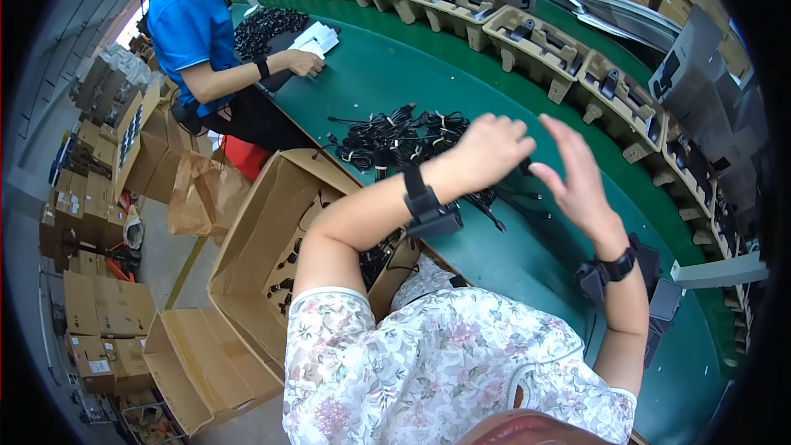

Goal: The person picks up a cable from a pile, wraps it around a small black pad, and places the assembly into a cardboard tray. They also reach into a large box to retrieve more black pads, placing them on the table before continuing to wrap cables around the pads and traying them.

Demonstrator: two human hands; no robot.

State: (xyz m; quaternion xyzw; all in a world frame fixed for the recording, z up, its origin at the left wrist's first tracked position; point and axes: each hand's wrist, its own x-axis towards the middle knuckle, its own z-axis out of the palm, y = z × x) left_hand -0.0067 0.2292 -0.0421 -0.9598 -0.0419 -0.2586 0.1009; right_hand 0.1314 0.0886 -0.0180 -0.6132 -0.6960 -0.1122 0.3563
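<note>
My left hand (493, 151) is over the green table (346, 91), its fingers curled inward. A small dark thing (526, 166) shows just below those fingertips; it is too hidden to name. Facing it, my right hand (579, 185) has its fingers stretched out and the thumb apart, the thumb tip close to the dark thing. A pile of black cables (387, 136), tied in bundles, lies beside and partly beneath my left hand. Loose cable ends (531, 195) stick out toward the right hand.
An open carton (239, 255) with black cables stands at my left. Pulp trays (535, 45) with dark devices line a green belt along the far side. Flat dark pieces (663, 301) lie beyond my right wrist. At the far left, a person in blue (191, 25) handles white items.
</note>
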